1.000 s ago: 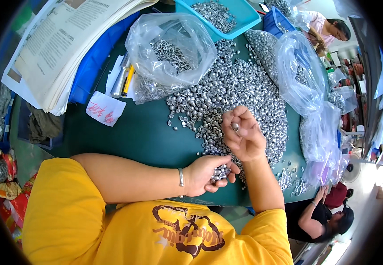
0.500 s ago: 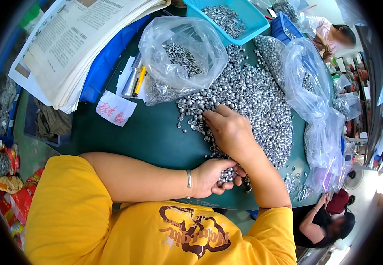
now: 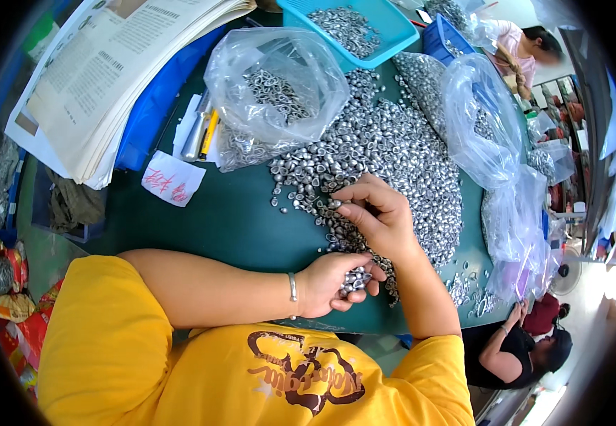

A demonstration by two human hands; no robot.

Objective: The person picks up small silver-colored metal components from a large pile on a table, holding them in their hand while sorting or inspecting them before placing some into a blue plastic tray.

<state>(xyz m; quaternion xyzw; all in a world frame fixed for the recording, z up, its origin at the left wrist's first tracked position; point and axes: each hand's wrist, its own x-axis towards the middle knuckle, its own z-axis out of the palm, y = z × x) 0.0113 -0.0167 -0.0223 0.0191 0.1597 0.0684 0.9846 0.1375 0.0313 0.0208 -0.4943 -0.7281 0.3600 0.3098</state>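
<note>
A wide heap of small silvery metal pieces [image 3: 407, 163], rounded and hollow like little cups, lies on the green tabletop [image 3: 209, 231]. My left hand [image 3: 326, 284] is cupped at the table's near edge, its fingers curled round a handful of metal pieces [image 3: 355, 280]. Above the near left part of the heap, my right hand [image 3: 382, 216] pinches a single metal piece [image 3: 335, 204] between thumb and fingertip. Part of the heap is hidden behind my right hand and forearm.
Beyond my hands stand a clear bag of metal rings [image 3: 272, 106] and a turquoise basket [image 3: 372, 53]. More filled plastic bags [image 3: 482, 121] line the right side. A yellow cutter [image 3: 209, 133], a paper note [image 3: 173, 179] and stacked papers [image 3: 102, 85] lie left. Other people sit at the right.
My right hand has drawn back slightly from the heap, and a piece now shows in its pinch. My left hand keeps its handful. The whole view has shifted a little.
</note>
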